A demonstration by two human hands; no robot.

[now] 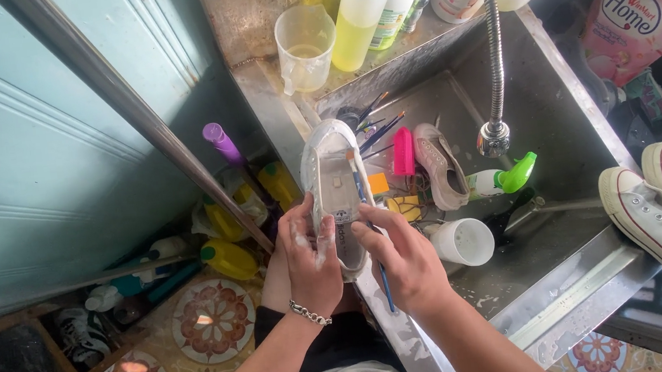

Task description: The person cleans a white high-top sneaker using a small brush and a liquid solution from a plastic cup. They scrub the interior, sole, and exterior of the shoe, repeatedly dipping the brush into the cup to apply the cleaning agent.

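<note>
The left hand (310,255), soapy and wearing a chain bracelet, curls its fingers around the near end of a white shoe (335,185) held sole-up over the left edge of the steel sink (562,101). The right hand (401,257) pinches a thin blue brush (366,215) against the sole. In the sink lie a beige shoe (441,165), a pink brush (403,151) and a white cup (464,241).
</note>
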